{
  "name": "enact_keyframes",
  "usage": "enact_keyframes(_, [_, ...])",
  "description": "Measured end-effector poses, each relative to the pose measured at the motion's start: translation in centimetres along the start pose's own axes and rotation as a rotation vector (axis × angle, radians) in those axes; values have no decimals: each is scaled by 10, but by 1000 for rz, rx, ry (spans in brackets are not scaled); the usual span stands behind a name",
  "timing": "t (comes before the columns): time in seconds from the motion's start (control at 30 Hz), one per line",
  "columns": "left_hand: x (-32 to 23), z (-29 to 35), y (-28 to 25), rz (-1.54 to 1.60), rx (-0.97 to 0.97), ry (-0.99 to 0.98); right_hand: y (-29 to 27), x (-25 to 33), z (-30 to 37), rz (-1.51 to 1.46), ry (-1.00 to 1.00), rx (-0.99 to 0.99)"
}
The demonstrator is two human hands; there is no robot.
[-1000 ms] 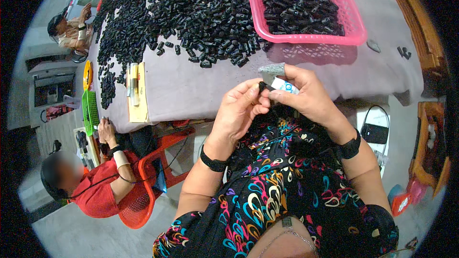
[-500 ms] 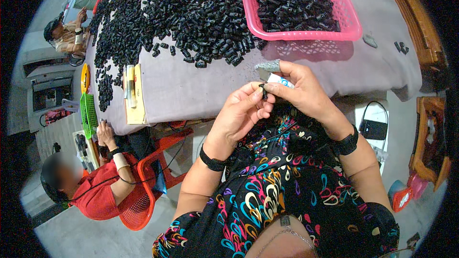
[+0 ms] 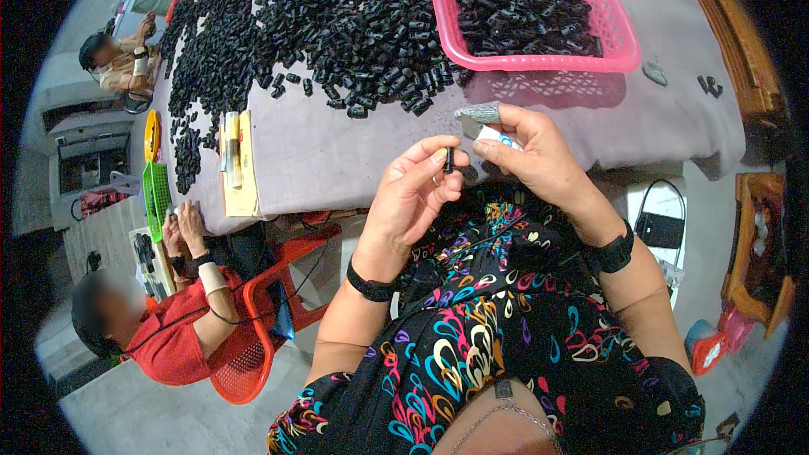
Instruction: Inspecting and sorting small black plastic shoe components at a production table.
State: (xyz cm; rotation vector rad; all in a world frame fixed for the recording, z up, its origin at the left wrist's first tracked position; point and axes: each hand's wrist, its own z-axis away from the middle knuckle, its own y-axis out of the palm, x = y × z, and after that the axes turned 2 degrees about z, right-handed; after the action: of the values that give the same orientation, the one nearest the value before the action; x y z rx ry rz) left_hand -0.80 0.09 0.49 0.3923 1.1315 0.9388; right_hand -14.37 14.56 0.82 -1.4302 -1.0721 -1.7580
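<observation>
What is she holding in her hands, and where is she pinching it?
Left hand pinches a small black piece at its end, between fingertips. Right hand grips a small silvery-white packet around its lower part.

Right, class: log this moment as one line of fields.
left hand: pinches small black part | right hand: holds silvery packet | behind: pink basket, loose black parts on grey table
</observation>
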Motion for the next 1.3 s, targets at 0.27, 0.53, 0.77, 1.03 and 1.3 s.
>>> enact_keyframes(0.27, [2, -2, -6, -42, 0, 35, 1, -2, 0, 84, -54, -28])
enact_keyframes(0.53, [3, -3, -8, -56, 2, 54, 1, -5, 0, 115, -54, -46])
enact_keyframes(0.77, [2, -2, -11, -5, 20, 84, 9, 0, 3, 54, -51, -5])
enact_keyframes(1.03, [-4, 0, -14, 71, -12, 74, 10, 1, 4, 309, -175, 5])
enact_keyframes(1.3, [-3, 4, -13, 83, -47, 92, 11, 4, 8, 628, -227, 40])
